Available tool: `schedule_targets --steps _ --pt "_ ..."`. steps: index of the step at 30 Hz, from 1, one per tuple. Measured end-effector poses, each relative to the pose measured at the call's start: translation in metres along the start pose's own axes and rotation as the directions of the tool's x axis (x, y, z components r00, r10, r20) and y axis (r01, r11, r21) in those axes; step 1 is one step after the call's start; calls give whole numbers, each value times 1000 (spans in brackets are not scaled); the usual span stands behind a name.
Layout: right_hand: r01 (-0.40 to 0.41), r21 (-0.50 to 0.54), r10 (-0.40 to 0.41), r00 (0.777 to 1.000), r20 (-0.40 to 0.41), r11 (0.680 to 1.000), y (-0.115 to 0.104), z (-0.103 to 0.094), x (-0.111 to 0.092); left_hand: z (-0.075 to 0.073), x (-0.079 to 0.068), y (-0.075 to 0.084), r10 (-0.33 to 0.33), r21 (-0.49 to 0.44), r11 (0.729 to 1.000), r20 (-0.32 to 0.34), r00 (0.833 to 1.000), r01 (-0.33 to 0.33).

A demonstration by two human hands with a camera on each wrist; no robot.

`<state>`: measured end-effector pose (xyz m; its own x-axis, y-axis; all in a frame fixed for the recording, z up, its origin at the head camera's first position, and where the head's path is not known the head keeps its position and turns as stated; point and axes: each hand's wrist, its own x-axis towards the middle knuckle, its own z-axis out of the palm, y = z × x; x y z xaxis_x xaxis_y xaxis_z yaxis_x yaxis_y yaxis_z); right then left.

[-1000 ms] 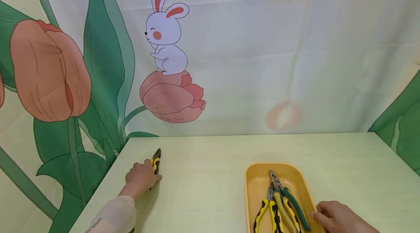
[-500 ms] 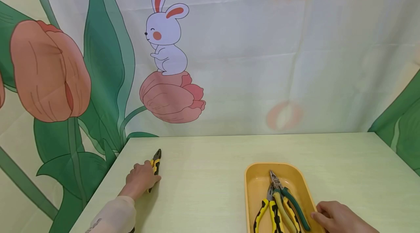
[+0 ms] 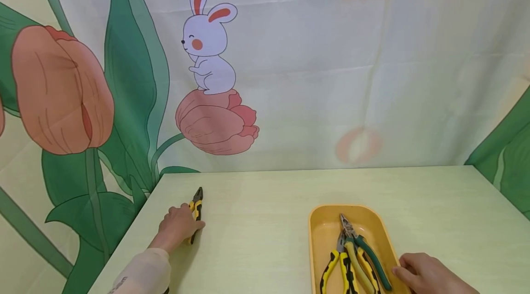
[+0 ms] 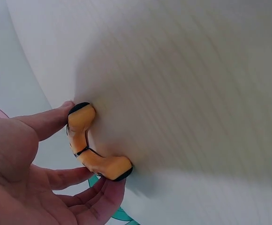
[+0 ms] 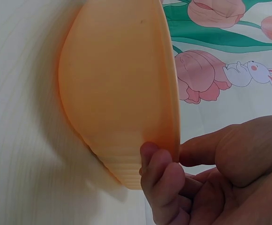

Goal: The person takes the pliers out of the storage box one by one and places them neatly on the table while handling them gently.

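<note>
At the far left of the table, my left hand (image 3: 178, 226) holds a pair of yellow-and-black pliers (image 3: 198, 206), with the dark nose pointing away from me. In the left wrist view the thumb is on one handle end (image 4: 82, 116) and the fingers press the other, the handles somewhat spread. My right hand (image 3: 428, 273) pinches the right rim of a yellow tray (image 3: 313, 239), thumb on one side and curled fingers beneath, as the right wrist view shows. Inside the tray lie several pliers, with yellow-and-black handles (image 3: 330, 268) and green handles (image 3: 374, 262).
The pale table (image 3: 256, 229) runs back to a hanging cloth (image 3: 298, 77) printed with tulips and a rabbit. A wide stretch of tabletop separates the pliers from the tray. The tray's near end is cut off by the frame's lower edge.
Below my left hand, the pliers' handle ends show slightly more, shifted a little to the right. My right hand and the tray have stayed in place.
</note>
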<state>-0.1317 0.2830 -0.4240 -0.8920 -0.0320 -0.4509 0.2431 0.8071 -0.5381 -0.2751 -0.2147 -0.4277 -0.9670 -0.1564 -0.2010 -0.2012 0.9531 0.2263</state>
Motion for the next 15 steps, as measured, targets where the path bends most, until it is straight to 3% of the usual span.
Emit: schedule_targets --steps 15 --pt "0 -1 0 1000 -3 1000 -4 -1 -5 -2 -5 1 17 -17 1000 -15 1000 -18"
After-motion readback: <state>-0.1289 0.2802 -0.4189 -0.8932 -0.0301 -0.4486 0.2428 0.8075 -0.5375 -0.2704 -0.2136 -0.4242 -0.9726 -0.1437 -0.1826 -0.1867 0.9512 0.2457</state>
